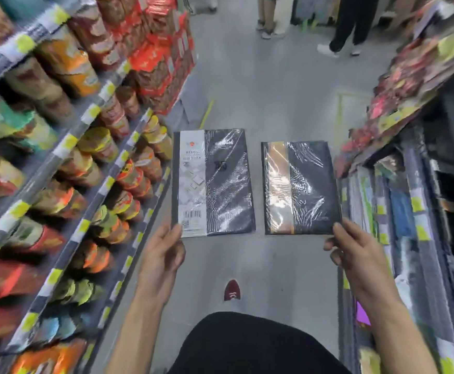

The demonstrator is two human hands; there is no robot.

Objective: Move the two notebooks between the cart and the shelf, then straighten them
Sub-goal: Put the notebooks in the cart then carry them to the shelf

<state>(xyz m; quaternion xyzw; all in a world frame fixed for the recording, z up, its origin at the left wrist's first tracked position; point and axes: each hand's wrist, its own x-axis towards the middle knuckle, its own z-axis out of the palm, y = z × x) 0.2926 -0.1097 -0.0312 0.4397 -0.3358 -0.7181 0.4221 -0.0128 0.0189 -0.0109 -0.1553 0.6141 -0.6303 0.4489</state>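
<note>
On the left notebook (212,182), the white band (192,168) carries a heading beginning "HEA". The digits under its barcode (192,214) are too blurred to read.

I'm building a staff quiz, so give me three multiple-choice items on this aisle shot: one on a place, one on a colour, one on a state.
1. Where is the plastic-wrapped black notebook with the white band? A. in the left hand B. in a cart C. on a shelf
2. What colour is the band on the other black notebook, in the right hand? A. green B. orange C. blue
3. How do the two notebooks lie? A. stacked B. apart, side by side C. overlapping
Key: 1 A, its thumb pinches the lower corner; 2 B, an orange strip runs down its cover; 3 B, grey floor shows between them.
</note>
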